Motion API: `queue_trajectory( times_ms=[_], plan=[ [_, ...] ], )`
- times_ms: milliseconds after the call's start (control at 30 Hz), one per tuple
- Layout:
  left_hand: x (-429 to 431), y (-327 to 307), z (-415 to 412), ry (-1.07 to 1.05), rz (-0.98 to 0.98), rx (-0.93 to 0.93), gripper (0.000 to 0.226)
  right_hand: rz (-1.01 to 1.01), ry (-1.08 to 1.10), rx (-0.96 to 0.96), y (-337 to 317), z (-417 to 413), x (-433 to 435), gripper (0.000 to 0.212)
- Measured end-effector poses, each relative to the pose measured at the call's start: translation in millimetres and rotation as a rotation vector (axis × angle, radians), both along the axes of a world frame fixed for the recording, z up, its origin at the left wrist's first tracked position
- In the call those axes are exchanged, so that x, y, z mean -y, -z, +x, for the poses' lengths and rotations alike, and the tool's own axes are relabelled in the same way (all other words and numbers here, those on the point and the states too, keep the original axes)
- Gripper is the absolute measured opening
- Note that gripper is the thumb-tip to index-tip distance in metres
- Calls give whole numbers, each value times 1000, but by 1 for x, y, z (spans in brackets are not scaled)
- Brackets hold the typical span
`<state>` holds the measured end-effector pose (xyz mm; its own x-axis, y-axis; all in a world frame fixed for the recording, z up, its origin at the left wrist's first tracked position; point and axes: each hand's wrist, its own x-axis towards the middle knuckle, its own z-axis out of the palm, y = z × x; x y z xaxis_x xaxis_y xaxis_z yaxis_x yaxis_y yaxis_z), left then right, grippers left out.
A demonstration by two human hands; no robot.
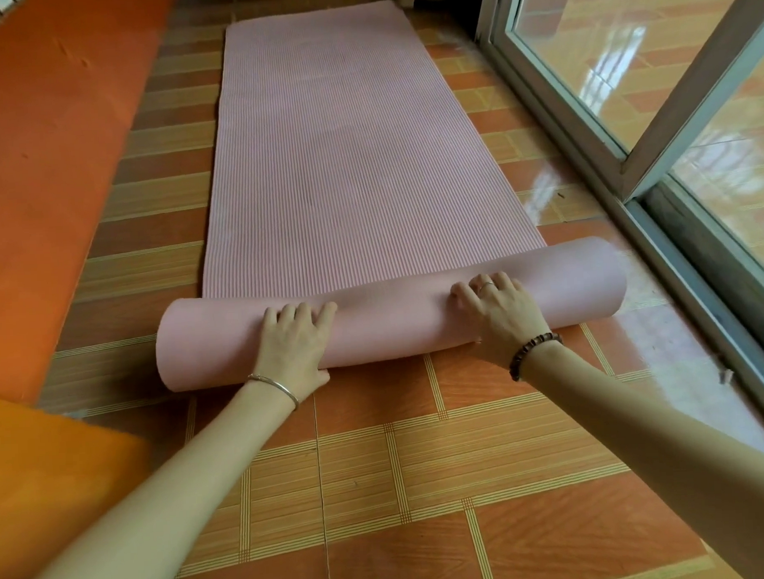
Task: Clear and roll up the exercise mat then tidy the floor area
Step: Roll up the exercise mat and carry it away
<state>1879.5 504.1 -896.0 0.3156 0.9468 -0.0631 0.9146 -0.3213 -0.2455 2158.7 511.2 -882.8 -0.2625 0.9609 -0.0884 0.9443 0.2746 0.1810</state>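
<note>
A pink ribbed exercise mat (335,151) lies flat on the tiled floor and stretches away from me. Its near end is wound into a smooth pink roll (399,315) that lies slightly askew, its right end farther away. My left hand (293,343) presses on top of the roll left of its middle, fingers curled over the far side and thumb at the near edge. My right hand (499,310) grips the roll right of its middle the same way. Nothing lies on the flat part of the mat.
An orange wall (45,142) runs along the left of the tiled floor (423,462). A grey-framed glass sliding door (628,156) with a floor track runs along the right, close to the roll's right end. An orange object (38,475) sits at the lower left.
</note>
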Motion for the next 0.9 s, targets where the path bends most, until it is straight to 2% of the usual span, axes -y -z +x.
queue_trajectory(
  times_ms=[133, 300, 433, 567, 667, 800, 867, 900],
  plan=[
    [6, -27, -5, -9, -145, 43, 82, -135, -16, -38, -21, 0, 7, 71],
    [8, -63, -15, 1, -427, 82, 81, -369, -22, -54, -54, 3, 16, 73],
    [7, -63, -17, -31, -487, 144, 84, -396, -19, -74, -57, 3, 14, 75],
    [2, -54, -20, -74, -504, 182, 92, -379, -10, -107, -52, 5, 7, 89],
    [3, -49, -24, -90, -356, 216, 94, -201, -1, -192, -45, 8, 9, 92],
    [13, -36, -16, -35, 160, 367, 59, 201, -90, -333, -22, 8, 14, 38],
    [19, -27, -11, -31, 256, 438, 48, 306, -110, -377, -12, 3, 17, 27],
    [22, -22, -10, -30, 257, 456, 46, 305, -109, -404, -8, 0, 18, 28]
  ],
)
